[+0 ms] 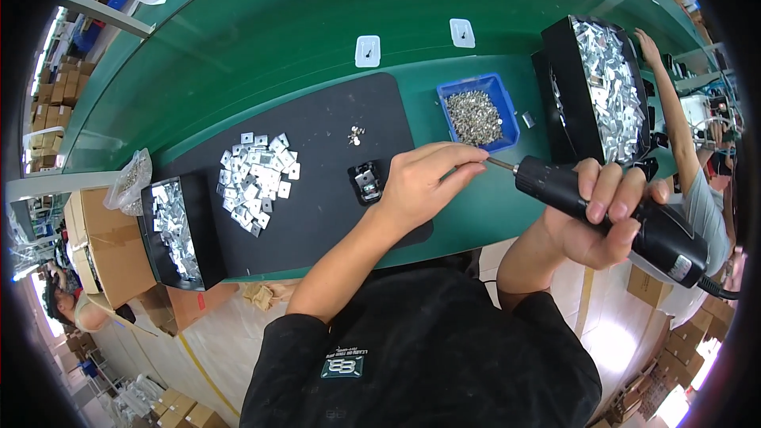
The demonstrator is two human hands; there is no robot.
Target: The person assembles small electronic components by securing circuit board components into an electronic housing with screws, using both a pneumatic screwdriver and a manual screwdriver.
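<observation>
My right hand [606,214] grips a black electric screwdriver [618,218] held level, its bit [499,164] pointing left. My left hand [424,182] has its fingertips pinched at the tip of that bit, probably on a small screw too small to make out. Just left of that hand a small black jig with a metal bracket [366,182] sits on the black mat [317,158]. A blue tray of screws [478,115] stands just beyond my left hand's fingers.
A heap of small square metal plates [258,178] lies on the mat's left part. Black boxes of metal parts stand at the left [176,230] and right [606,87]. A few loose screws [356,135] lie on the mat. Another person's arm [674,119] reaches in at right.
</observation>
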